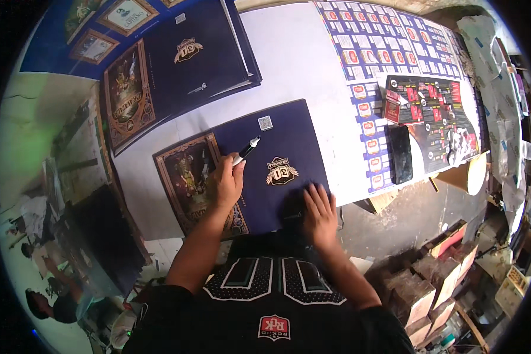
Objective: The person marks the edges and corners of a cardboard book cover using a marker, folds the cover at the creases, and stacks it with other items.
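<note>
Head camera looks down as a person's left hand grips a black marker with a white cap, its long axis slanting up and to the right, away from the body, over a dark blue printed sheet on the white worktop. Right hand lies open, fingers spread, pressing the sheet's near edge, just right of the gold emblem. Of the two hands, the left, with the marker, is nearer the emblem; a black phone lies well apart to the right.

At the lower centre of the frame, the person wears a black short-sleeved shirt with white-outlined dotted shapes and a small red patch; both forearms are bare.
</note>
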